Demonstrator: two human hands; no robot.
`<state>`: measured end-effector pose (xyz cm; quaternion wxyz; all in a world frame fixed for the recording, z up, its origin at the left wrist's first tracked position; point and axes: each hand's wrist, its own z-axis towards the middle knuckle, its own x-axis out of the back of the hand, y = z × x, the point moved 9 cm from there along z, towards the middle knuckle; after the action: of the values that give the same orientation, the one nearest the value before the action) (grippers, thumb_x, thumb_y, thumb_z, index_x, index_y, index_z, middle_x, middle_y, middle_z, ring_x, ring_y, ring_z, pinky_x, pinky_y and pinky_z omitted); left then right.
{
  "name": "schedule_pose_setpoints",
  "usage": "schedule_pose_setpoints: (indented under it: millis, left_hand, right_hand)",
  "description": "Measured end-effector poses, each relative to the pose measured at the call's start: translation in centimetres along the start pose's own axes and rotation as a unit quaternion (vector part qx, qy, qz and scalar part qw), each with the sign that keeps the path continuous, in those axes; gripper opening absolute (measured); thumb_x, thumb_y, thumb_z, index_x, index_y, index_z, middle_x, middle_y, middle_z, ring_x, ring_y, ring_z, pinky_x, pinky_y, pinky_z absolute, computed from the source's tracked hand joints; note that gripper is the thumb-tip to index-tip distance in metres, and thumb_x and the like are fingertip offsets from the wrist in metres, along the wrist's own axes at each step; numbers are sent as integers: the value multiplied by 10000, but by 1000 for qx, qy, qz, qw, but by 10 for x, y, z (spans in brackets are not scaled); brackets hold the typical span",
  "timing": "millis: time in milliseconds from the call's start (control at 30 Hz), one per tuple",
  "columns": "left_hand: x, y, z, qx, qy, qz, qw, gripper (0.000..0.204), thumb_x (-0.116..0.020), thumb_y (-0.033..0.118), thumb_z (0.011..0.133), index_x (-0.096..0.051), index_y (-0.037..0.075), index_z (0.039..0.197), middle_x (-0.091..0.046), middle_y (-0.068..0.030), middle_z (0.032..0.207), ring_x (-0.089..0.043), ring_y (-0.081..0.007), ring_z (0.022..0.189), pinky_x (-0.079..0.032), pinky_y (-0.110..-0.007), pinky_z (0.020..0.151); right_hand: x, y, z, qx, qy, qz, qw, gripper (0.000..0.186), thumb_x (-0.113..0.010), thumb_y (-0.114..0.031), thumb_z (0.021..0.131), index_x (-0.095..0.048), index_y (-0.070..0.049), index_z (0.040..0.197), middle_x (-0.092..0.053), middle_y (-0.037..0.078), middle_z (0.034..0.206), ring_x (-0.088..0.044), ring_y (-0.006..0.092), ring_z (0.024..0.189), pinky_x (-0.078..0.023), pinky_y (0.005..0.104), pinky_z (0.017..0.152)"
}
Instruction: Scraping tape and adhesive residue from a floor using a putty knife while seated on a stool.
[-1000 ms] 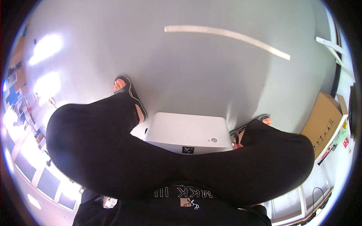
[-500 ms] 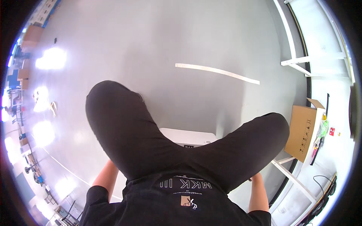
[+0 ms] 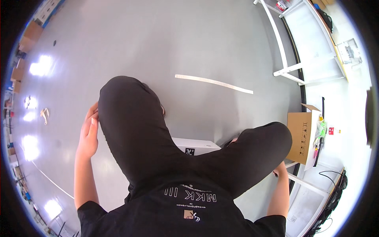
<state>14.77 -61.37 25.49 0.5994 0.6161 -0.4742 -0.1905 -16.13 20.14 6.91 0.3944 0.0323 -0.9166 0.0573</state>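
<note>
I am seated with my knees apart, in dark trousers (image 3: 130, 122) and a black T-shirt (image 3: 173, 213). Beside the outer edge of my left knee is my left hand (image 3: 90, 136), its fingers stretched out and nothing visible in it. My right hand (image 3: 280, 169) is by the outer side of my right thigh, which hides most of its fingers; a small dark patch shows there, too unclear to name. Between my thighs shows a white box-like surface (image 3: 203, 147) with a black-and-white square marker (image 3: 190, 151).
A cardboard box (image 3: 298, 136) stands at the right, near a white table frame (image 3: 278, 39) along the wall. A pale strip (image 3: 213, 82) lies on the grey floor (image 3: 205, 35) ahead. Cables (image 3: 329, 193) hang at the lower right, and a pale object (image 3: 45, 116) lies far left.
My left hand has come out from beside my thigh and moved forward to the knee. My right arm has shifted slightly outward and forward. A shoe now shows past my right leg.
</note>
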Motion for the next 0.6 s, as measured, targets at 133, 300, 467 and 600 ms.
schedule_pose_setpoints:
  millis: [133, 300, 467, 600]
  left_hand:
    - [22, -5, 23, 31, 3, 148, 988, 674, -344, 532, 1049, -591, -55, 1271, -525, -183, 1407, -424, -292, 1372, -318, -396, 1126]
    - [25, -38, 93, 106, 1, 62, 992, 633, -438, 527, 1026, -586, -34, 1280, -599, -157, 1311, -536, -254, 1247, -398, -356, 1052]
    - [-86, -82, 144, 311, -280, -416, 807, 370, -581, 207, 999, -586, 28, 1323, -623, -128, 1316, -583, -175, 1217, -458, -285, 1000]
    - [-140, 20, 176, 55, -225, 71, 970, 420, -604, 232, 975, -577, -3, 1323, -633, -192, 1283, -587, -212, 1216, -442, -327, 1062]
  right_hand:
    - [72, -110, -26, 168, 228, 71, 956, 316, -683, -189, 839, -669, 13, 1082, -713, 229, 912, -689, 368, 956, -524, 448, 855]
    - [174, -131, 79, 53, 170, -2, 984, 326, -695, -212, 833, -665, 13, 1068, -703, 242, 959, -676, 398, 966, -525, 446, 853]
    - [142, -161, 130, -51, 57, -63, 995, 349, -712, -241, 823, -655, 16, 1051, -687, 253, 1017, -660, 420, 996, -522, 451, 859]
    - [183, -167, 225, -29, 51, -168, 984, 361, -727, -239, 819, -642, -21, 1094, -680, 229, 1072, -647, 403, 1039, -513, 467, 868]
